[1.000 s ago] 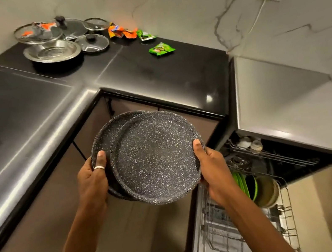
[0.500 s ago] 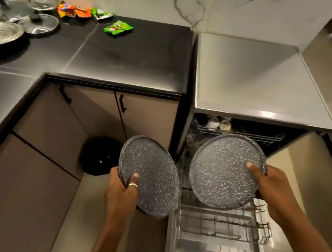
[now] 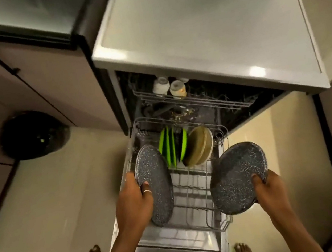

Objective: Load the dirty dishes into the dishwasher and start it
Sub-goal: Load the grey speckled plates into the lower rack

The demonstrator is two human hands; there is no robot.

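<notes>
Right now we have a speckled dark plate in each hand above the pulled-out lower rack. Our left hand pinches the left plate at its near-left rim, with the ringed thumb on the face and the fingers behind. Our right hand clamps the right plate at its lower right rim, thumb on top.

The empty tines lie between our two grips and below them. The green plates and tan dishes stand on edge just beyond, further from us.

The coming move turns on how each plate is angled against those slots. The left plate is close to upright, with its long axis running away from us and its face turned inward, much like the green plates just beyond it. The right plate is tipped back with its face towards us, out over the rack's right wall.

We judge the left hand the nearer and readier one. Its plate needs only a short drop inward and down into the row behind the green ones. The right plate wants a turn onto its edge first, and it has to clear the rack's side wire as it comes across.
</notes>
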